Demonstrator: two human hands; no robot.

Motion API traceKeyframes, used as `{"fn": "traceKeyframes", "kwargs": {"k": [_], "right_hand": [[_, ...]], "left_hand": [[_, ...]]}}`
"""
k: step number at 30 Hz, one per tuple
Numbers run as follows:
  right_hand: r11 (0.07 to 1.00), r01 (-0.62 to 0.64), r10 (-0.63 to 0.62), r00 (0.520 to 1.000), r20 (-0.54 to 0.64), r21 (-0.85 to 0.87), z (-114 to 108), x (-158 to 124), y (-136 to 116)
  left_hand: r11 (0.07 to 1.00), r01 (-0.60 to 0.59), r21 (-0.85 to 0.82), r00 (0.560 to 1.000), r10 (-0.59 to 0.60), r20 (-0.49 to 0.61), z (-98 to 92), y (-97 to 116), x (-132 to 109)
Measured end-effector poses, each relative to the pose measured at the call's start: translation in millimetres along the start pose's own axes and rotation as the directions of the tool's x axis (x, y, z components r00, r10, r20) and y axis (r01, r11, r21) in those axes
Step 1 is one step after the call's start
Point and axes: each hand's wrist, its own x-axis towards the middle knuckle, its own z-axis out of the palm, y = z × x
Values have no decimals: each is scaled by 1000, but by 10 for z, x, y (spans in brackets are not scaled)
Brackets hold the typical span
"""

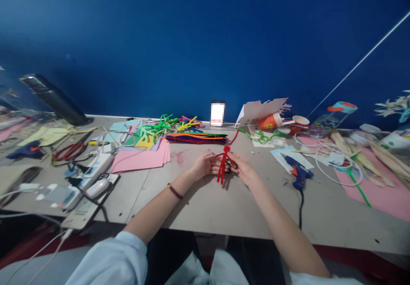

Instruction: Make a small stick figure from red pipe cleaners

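A red pipe cleaner figure (223, 164) with a looped head and splayed legs stands out between my hands, above the table's middle. My left hand (204, 166) and my right hand (243, 169) meet at it, and both appear to pinch it. Something small and black, perhaps scissor handles (228, 164), shows behind the figure, partly hidden by my fingers. A thin metal tip (209, 152) pokes out beyond my left fingers. A bundle of coloured pipe cleaners (196, 138) lies just beyond my hands.
The grey table (205, 206) holds pink paper (139, 157), a blue glue gun (297, 172), a power strip (92, 175), paper cups (272, 122), and tangled cables (336, 161). A blue wall (205, 42) rises behind it. A blurred phone (218, 113) leans there.
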Motion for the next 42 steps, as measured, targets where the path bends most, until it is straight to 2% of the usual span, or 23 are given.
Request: {"fn": "traceKeyframes", "kwargs": {"k": [4,9,12,16,18,20,22,23,25,28,33,36,39,42], "right_hand": [[997,-2,-1,999,-43,-75,-10,23,38],[992,7,-2,999,39,-125,-33,39,92],[978,80,-59,992,115,-190,-57,57,110],[957,145,-132,989,69,-252,-50,29,88],[938,120,-94,991,94,-325,-11,-29,74],[917,33,26,989,142,-397,44,-95,79],[892,-26,136,967,213,-451,99,-140,105],[893,-29,149,961,234,-449,120,-149,122],[921,-15,121,961,249,-390,143,-141,151],[957,1,62,976,211,-289,140,-105,143],[965,40,-11,994,113,-258,132,-78,32],[950,99,-82,994,70,-295,155,-49,-14],[905,131,-110,991,75,-405,181,43,-51],[871,176,-155,984,83,-460,215,242,-127]], "left_hand": [[1000,3,-9,1000,-3,-11,20,-7,-1],[999,-12,-33,1000,13,2,18,-23,-2],[993,-46,-113,998,50,33,-26,-16,5],[957,-147,-251,987,159,29,-74,19,5],[936,-207,-284,974,224,27,-72,34,-1],[919,-267,-290,959,284,19,-55,44,-7],[906,-329,-266,941,339,-10,-36,48,-11],[902,-355,-248,933,360,-25,-29,51,-13],[898,-387,-210,921,386,-45,-26,58,-12],[898,-402,-177,916,399,-51,-48,75,-4],[888,-441,-133,898,435,-67,-95,83,22],[879,-468,-93,884,465,-51,-103,73,31],[871,-482,-92,876,479,-56,-107,63,38],[887,-455,-79,890,450,-72,-102,57,38]]}}
